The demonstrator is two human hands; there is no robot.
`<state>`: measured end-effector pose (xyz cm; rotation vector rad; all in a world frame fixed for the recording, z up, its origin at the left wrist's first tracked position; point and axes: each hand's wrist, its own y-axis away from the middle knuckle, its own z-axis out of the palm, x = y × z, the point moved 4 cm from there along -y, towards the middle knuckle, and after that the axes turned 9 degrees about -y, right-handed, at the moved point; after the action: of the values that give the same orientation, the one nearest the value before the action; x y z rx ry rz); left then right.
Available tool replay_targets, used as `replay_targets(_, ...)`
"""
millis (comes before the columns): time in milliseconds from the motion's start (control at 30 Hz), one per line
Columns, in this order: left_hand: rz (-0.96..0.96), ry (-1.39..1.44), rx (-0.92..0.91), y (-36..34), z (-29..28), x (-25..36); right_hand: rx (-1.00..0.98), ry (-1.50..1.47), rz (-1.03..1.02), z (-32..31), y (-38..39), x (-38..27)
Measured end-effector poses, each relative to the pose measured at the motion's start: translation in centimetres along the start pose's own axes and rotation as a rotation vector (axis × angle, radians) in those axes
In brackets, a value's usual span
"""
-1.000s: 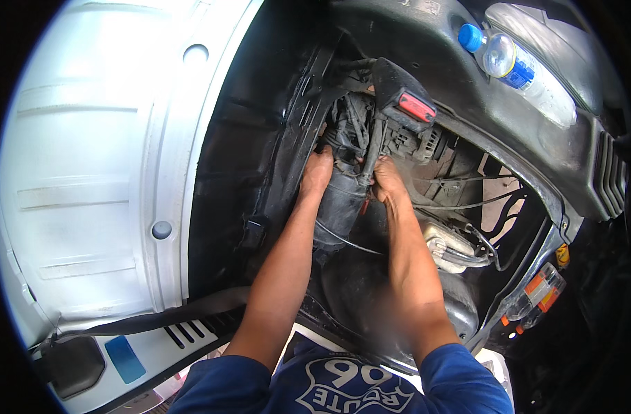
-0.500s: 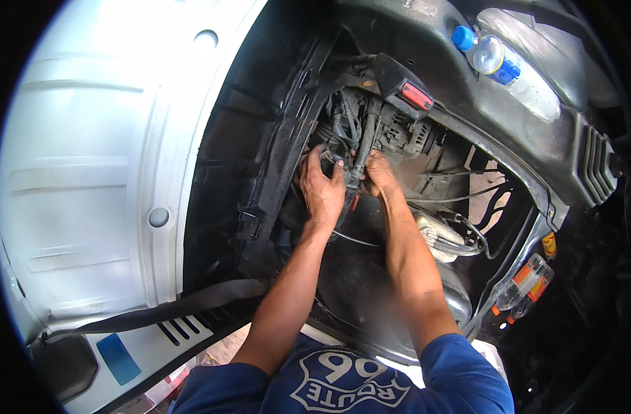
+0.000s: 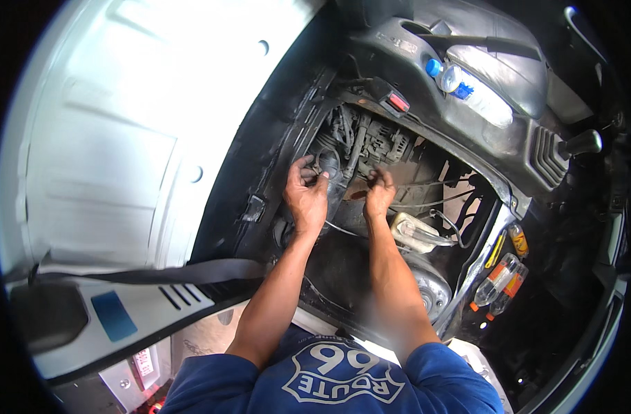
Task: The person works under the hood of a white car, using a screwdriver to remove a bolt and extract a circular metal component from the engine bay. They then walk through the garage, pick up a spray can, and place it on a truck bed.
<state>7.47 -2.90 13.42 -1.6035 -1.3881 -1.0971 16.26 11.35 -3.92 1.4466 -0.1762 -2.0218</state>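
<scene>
In the engine bay, my left hand point(image 3: 306, 191) has its fingers and thumb around a dark rounded part point(image 3: 327, 161) at the top of a black housing. My right hand point(image 3: 379, 193) is just right of it, fingers curled beside a thick vertical hose point(image 3: 358, 143); whatever is between those fingertips is too small to make out. Grimy engine parts with ribbed metal casings point(image 3: 396, 145) lie beyond my hands. A pale plastic reservoir point(image 3: 412, 234) with hoses is below and right of my right hand.
A white raised panel point(image 3: 122, 124) fills the left. A black console point(image 3: 453, 117) carries a water bottle point(image 3: 484, 103) and a gear lever point(image 3: 581, 143). Right of the opening lie plastic bottles point(image 3: 495, 279). A dark strap point(image 3: 157, 272) crosses the lower left. The bay's metal rim point(image 3: 495, 193) borders the opening.
The view has shifted, showing more of the console and right side. My left hand's fingers have come up around the rounded part. My right hand has drawn slightly out from behind the hose.
</scene>
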Motion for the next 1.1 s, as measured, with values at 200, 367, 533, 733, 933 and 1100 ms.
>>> replay_targets(200, -0.159, 0.193, -0.273, 6.2, -5.6, 3.3, -0.380, 0.374, -0.278, 3.4, 11.7, -17.7)
replay_targets(367, -0.320, 0.524, -0.470, 13.9, -7.7, 6.7, -0.669, 0.818, -0.242, 1.9, 25.9, -24.8)
replay_targets(533, -0.408, 0.498, -0.632, 20.5, -10.0, 8.9, -0.513, 1.024, -0.466, -3.0, 32.8, -25.9)
replay_targets(733, -0.167, 0.277, -0.850, 24.8, -13.8, 10.4, -0.515, 0.845, -0.401, -7.1, 37.0, -26.0)
replay_targets(933, 0.001, 0.075, -0.863, 25.7, -16.5, 9.7, -0.420, 0.683, -0.080, -8.3, 40.0, -24.1)
replay_targets(1100, 0.045, 0.024, -0.999, 24.8, -17.5, 8.4, -0.313, 0.738, -0.052, -7.8, 42.6, -22.6)
